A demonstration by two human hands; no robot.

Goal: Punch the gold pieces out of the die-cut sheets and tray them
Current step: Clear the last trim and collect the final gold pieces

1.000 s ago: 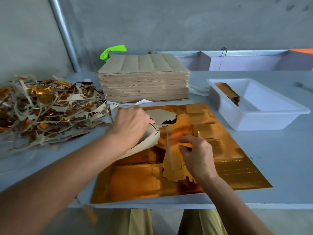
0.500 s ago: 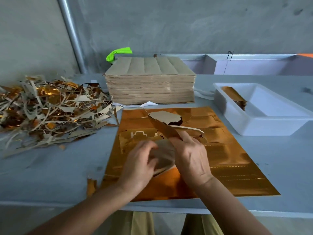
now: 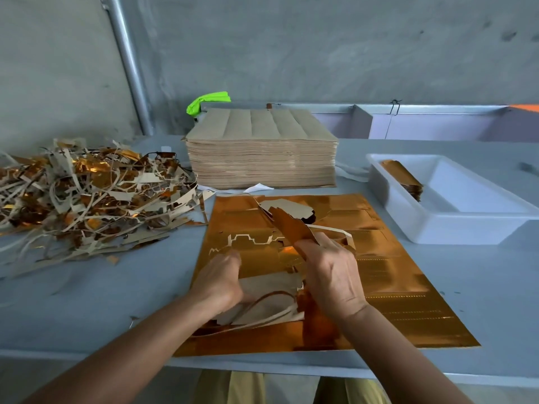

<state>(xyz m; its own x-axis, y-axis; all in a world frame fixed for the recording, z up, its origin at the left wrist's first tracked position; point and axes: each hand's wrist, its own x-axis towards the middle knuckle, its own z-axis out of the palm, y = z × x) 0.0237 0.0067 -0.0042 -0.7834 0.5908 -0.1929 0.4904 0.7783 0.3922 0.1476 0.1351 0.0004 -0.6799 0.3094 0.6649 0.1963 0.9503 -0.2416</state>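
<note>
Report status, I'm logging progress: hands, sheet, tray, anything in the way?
Left hand and right hand both gripping a piece half torn from the gold sheet. Tray holds a few pieces. Scrap pile off left, clear.

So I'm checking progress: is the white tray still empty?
No, the white tray already holds a stack of gold pieces at its far left end.
</note>
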